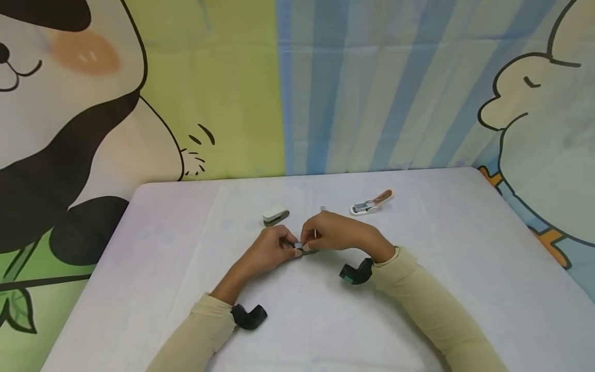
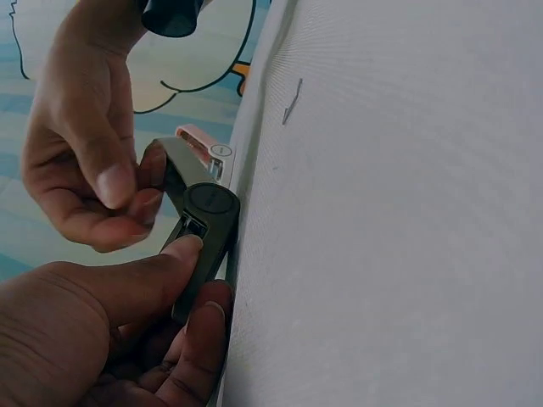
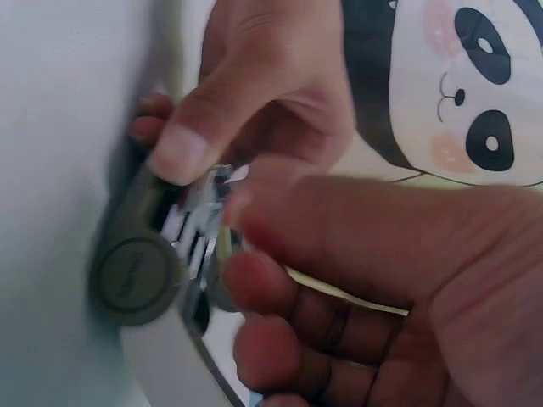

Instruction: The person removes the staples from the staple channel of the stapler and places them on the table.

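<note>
Left wrist: the left hand (image 2: 93, 322) grips an opened stapler (image 2: 213, 202) (right hand (image 2: 85, 148): hold unclear).

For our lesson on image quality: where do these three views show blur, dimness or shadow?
Right wrist: the right hand and the held stapler look blurred, the printed panda crisper; left wrist: dim overall, the left hand shaded; head: brighter, a soft shadow along the right sleeve.

You are at a booth-like workspace, identified by the white tabletop (image 1: 465, 222) and the creased, cartoon-printed backdrop (image 1: 241, 103) behind it; room type cannot be confirmed.
</note>
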`<state>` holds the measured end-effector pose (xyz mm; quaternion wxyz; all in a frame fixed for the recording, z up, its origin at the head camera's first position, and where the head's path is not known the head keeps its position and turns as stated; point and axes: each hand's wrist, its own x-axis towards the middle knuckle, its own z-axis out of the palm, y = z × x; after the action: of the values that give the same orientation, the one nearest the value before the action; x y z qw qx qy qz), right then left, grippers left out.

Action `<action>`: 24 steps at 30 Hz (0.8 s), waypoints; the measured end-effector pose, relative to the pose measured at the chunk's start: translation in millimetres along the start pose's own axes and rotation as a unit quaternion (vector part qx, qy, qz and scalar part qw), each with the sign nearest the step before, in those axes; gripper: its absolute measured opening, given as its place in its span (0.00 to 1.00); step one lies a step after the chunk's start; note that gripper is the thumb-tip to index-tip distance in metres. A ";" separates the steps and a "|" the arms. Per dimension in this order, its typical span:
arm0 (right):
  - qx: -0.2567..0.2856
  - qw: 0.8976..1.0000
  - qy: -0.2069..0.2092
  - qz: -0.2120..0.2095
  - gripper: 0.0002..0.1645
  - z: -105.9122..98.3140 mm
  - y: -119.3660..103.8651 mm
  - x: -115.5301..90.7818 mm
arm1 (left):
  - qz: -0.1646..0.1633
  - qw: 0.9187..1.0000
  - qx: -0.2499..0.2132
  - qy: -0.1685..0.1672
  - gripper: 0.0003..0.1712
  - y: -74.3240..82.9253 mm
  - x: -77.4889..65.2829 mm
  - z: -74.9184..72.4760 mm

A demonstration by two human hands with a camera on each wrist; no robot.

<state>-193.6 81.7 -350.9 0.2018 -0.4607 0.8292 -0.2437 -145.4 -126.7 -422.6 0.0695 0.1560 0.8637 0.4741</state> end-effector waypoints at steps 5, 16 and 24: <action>-0.034 0.998 -0.017 0.055 0.02 10.7 0.8 6.0 | -0.007 1.000 0.000 -0.001 0.09 0.5 0.3 0.4; -0.015 0.993 0.010 0.116 0.04 19.4 -3.9 12.5 | -0.010 1.000 -0.001 0.001 0.09 2.4 0.0 -0.2; -0.055 0.993 0.028 0.106 0.07 19.0 -5.9 10.9 | -0.018 1.000 0.003 0.000 0.09 2.2 1.1 -0.5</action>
<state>-184.5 65.4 -363.8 0.1774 -0.3739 0.8907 -0.1882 -146.1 -125.6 -420.5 0.0773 0.1407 0.8681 0.4698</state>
